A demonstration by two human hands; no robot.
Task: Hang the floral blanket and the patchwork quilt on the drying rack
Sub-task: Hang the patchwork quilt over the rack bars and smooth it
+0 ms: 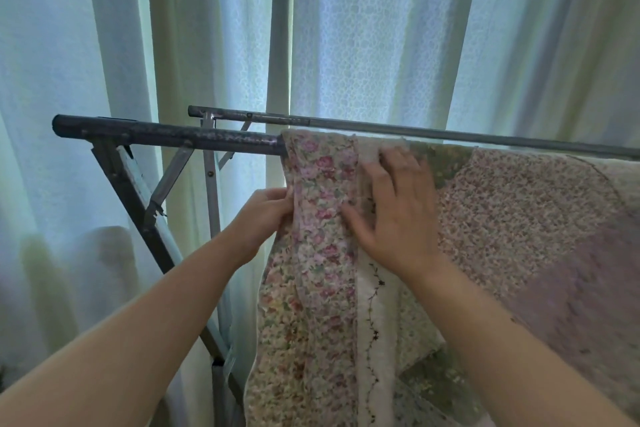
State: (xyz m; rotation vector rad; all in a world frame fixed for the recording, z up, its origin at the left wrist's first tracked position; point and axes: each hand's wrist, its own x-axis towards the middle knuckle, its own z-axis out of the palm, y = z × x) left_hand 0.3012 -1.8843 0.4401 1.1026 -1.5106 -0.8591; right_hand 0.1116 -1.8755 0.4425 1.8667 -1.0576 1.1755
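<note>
Head cam: patchwork quilt (485,218) draped over near bar of drying rack (166,135), hanging twd me. My left hand (263,218) pinches its left edge; right hand (398,211) lies flat w/ fingers spread on it. Curtains (363,28) behind.

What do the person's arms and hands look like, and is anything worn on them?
Both forearms are bare, no sleeves in view. The left hand and right hand show no gloves, rings, watch or bracelets. The right forearm carries a small dark mark.
</note>
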